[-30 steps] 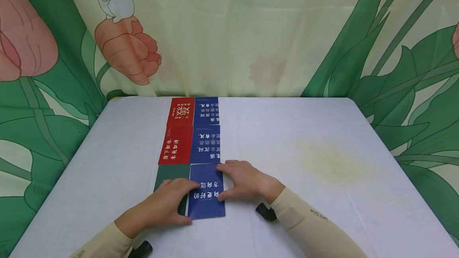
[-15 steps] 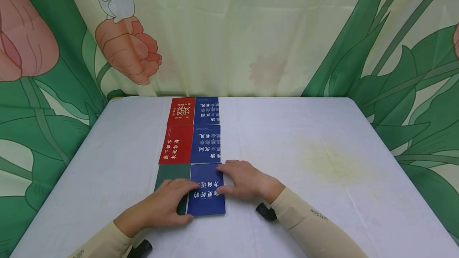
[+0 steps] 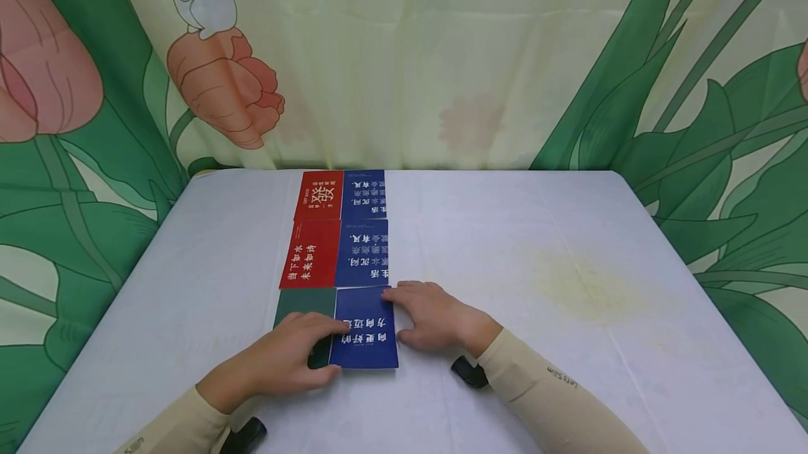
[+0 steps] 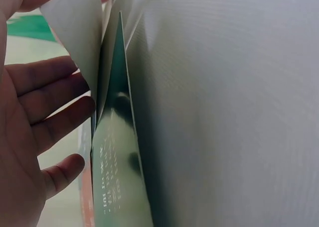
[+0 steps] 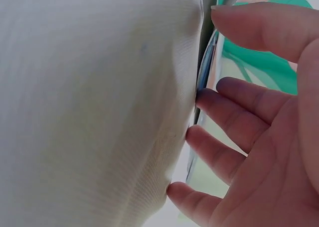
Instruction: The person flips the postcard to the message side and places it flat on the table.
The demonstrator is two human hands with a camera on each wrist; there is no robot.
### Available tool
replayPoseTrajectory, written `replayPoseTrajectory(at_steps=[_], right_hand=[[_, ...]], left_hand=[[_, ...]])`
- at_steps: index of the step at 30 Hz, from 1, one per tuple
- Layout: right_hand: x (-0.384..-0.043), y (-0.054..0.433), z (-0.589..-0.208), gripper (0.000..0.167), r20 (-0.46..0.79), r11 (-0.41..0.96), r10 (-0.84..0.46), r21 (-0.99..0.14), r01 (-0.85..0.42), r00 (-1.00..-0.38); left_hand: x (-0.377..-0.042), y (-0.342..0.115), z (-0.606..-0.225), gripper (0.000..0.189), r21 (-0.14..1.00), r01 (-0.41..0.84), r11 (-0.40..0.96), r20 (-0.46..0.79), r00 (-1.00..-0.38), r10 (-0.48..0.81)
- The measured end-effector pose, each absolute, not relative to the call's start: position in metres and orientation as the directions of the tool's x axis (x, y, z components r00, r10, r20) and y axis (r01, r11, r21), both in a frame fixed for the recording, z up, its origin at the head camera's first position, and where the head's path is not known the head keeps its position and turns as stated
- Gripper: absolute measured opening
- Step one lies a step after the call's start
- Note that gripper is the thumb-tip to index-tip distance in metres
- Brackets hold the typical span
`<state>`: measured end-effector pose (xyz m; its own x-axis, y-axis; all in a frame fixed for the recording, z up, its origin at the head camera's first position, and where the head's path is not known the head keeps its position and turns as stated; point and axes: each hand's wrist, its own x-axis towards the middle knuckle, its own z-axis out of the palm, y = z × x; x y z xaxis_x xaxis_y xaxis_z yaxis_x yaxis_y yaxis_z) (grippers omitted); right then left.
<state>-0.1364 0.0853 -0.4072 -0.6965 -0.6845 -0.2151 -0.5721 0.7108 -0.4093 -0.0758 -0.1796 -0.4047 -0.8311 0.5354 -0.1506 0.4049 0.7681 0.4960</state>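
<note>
My left hand (image 3: pixel 284 356) lies over the green card (image 3: pixel 306 301). Its index finger reaches onto the blue card (image 3: pixel 366 356) and its thumb sits at that card's near left corner. From the left wrist view, the fingers are loosely extended, with a pale sheet (image 4: pixel 79 33) beside them and the green card's edge standing off the cloth. At the blue card's far right corner, my right hand (image 3: pixel 435 317) touches with its fingertips; its thumb stands off the right edge. In the right wrist view its fingers are spread and meet the cloth.
Beyond the blue and green cards lie two red cards, one near (image 3: pixel 309 254) and one far (image 3: pixel 318 196), beside two blue ones, near (image 3: pixel 362 254) and far (image 3: pixel 362 194), in two columns. A white cloth (image 3: pixel 536 229) covers the table; a printed curtain (image 3: pixel 404 54) hangs behind.
The blue card's near edge has shifted away from me, with my left thumb following it. My right thumb has drawn back off the card to the right.
</note>
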Motion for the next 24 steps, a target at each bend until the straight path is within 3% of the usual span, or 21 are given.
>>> replayPoseTrajectory(at_steps=[10, 24], right_hand=[[-0.1373, 0.0858, -0.4073, 0.075, -0.217, 0.700, -0.694, -0.429, -0.572, -0.686], [-0.1383, 0.0870, -0.4044, 0.053, -0.168, 0.694, -0.684, -0.449, -0.563, -0.710]], left_hand=[[-0.0752, -0.1808, -0.3994, 0.060, 0.542, 0.352, 0.763, -0.173, -0.842, 0.511], [-0.0752, -0.1839, -0.4004, 0.055, 0.592, 0.377, 0.713, -0.087, -0.849, 0.521]])
